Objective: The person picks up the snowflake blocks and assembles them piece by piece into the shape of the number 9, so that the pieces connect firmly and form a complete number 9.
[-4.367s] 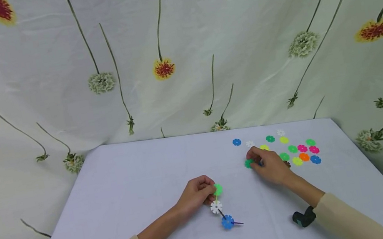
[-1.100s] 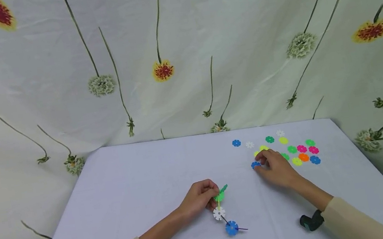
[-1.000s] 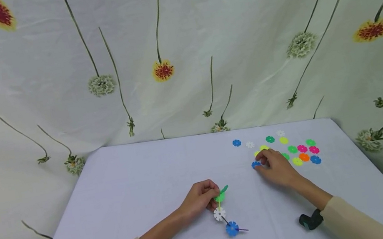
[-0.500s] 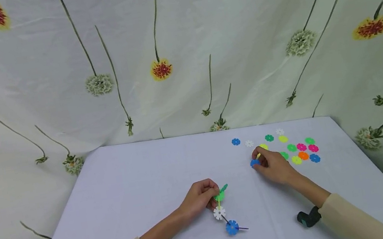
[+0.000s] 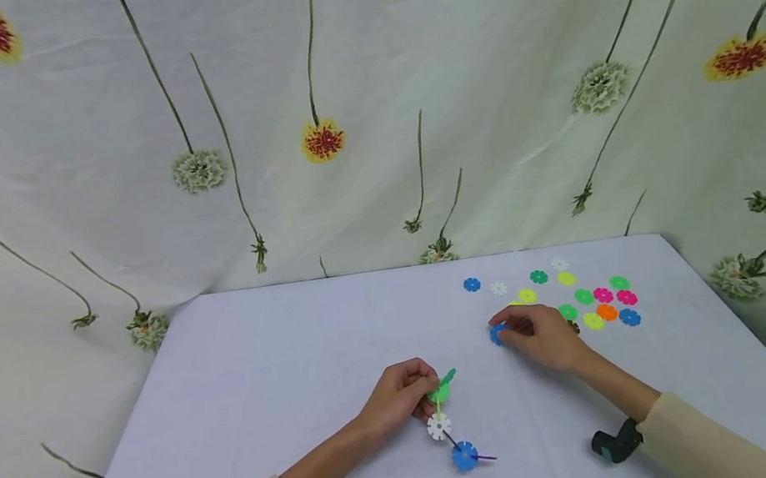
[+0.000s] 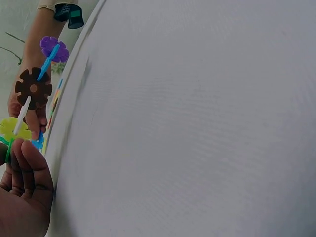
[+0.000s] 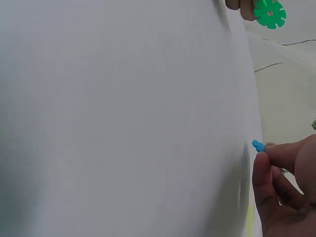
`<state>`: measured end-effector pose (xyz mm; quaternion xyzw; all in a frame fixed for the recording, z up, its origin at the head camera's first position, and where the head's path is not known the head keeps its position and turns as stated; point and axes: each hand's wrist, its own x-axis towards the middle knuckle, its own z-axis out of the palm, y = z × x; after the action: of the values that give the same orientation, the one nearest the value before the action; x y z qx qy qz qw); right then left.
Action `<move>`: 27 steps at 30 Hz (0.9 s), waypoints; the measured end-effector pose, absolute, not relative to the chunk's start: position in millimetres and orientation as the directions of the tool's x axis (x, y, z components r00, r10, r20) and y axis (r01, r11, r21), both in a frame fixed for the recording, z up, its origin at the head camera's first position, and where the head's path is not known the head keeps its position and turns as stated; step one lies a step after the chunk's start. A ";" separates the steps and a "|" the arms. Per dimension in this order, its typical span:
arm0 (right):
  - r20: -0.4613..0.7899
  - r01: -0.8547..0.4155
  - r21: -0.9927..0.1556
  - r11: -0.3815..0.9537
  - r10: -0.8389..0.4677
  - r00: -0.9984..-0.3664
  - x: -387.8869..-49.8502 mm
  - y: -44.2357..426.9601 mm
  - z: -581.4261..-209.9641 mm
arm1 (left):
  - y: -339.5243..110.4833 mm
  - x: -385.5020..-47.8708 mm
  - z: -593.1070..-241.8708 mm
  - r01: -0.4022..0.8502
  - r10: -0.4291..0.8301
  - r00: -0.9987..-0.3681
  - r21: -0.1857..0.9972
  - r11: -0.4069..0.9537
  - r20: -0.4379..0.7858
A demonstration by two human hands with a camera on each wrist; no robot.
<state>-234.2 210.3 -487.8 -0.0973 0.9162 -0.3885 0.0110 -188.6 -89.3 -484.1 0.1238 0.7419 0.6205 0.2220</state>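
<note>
My left hand (image 5: 399, 393) pinches the upper end of a chain of slotted, flower-shaped plastic discs. At that end sits a green disc (image 5: 449, 376); a white disc (image 5: 439, 427) and a blue disc (image 5: 465, 456) hang lower, with edge-on discs between them. A brown disc (image 6: 33, 89) and a purple disc (image 6: 53, 49) of the chain show in the left wrist view. My right hand (image 5: 542, 337) pinches a loose blue disc (image 7: 258, 145) between thumb and finger, left of the scattered discs. Its fingers partly cover that disc in the head view.
Several loose discs lie at the back right of the white table (image 5: 280, 349), among them an orange disc (image 5: 607, 312), a pink disc (image 5: 603, 294) and a white disc (image 5: 499, 288). A patterned cloth (image 5: 375, 189) hangs behind the table.
A green disc, earlier at my right fingers, is now on the chain. My right hand has since taken hold of the blue disc and shifted it slightly left. The left hand stays nearly still.
</note>
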 end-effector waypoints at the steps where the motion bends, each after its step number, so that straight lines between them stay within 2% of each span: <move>1: 0.047 -0.162 -0.727 0.667 -0.187 -0.981 -233.1 208.9 -487.1 | -89.5 -188.6 -484.2 -0.092 0.459 -0.870 0.975 0.201 -0.177; 16: -0.011 -0.147 -0.899 0.413 -0.356 -0.935 -219.8 189.6 -480.0 | -87.9 -189.5 -487.3 -0.106 0.448 -0.874 0.973 0.205 -0.190; 27: 0.009 -0.178 -0.928 0.328 -0.458 -0.889 -211.4 175.4 -472.5 | -89.6 -187.8 -484.4 -0.101 0.458 -0.870 0.975 0.197 -0.182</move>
<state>-211.4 175.4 -472.5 -0.1978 0.8046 -0.5450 0.1284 -187.8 -89.6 -484.4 0.1207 0.7403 0.6221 0.2245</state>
